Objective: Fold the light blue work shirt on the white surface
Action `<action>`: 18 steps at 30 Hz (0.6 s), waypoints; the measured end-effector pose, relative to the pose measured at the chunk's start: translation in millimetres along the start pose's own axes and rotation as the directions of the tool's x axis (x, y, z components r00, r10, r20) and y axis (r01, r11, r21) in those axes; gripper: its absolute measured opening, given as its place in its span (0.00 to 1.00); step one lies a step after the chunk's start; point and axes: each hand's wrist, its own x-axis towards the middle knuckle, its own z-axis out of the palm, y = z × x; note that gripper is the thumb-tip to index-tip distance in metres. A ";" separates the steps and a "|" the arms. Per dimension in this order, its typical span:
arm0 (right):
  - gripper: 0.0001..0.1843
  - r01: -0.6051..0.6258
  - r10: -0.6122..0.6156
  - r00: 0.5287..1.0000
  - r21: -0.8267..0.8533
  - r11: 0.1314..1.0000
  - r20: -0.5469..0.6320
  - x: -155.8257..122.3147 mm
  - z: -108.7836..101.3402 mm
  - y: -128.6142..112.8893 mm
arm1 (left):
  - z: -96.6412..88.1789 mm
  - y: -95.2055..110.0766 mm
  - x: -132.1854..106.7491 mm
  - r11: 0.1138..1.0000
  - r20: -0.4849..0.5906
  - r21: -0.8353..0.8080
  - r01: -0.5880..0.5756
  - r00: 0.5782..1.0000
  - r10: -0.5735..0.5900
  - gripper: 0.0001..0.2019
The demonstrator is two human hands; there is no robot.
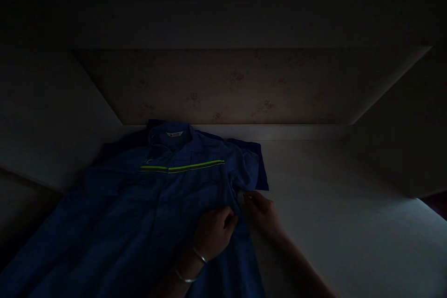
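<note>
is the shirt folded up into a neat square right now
No, the shirt lies spread flat, collar up, with both hands at its side edge.

Both forearms are bare, with no sleeves showing. The left hand (pixel 213 230) has two thin silver metal bangles (pixel 192 265) on its wrist; the right hand (pixel 263 214) wears nothing.

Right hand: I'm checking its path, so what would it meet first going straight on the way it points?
Probably the blue shirt: the right hand points left and away, fingertips already at its side seam under the sleeve. Dim light hides contact.
</note>
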 end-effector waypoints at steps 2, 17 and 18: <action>0.19 0.007 -0.007 1.000 -0.001 1.000 -0.001 0.3 -0.1 -0.2 | -0.2 0.5 -0.4 1.000 0.002 0.002 -0.001 1.000 0.001 0.10; 0.33 -0.068 0.068 0.998 0.046 0.997 0.006 6.0 -1.3 -7.1 | -17.4 33.0 -13.1 0.991 0.077 0.094 0.090 0.992 -0.098 0.12; 0.35 -0.073 0.072 0.997 0.010 0.997 0.024 9.6 -1.3 -8.2 | -16.6 44.6 -25.6 0.982 0.125 0.159 0.100 0.985 -0.121 0.13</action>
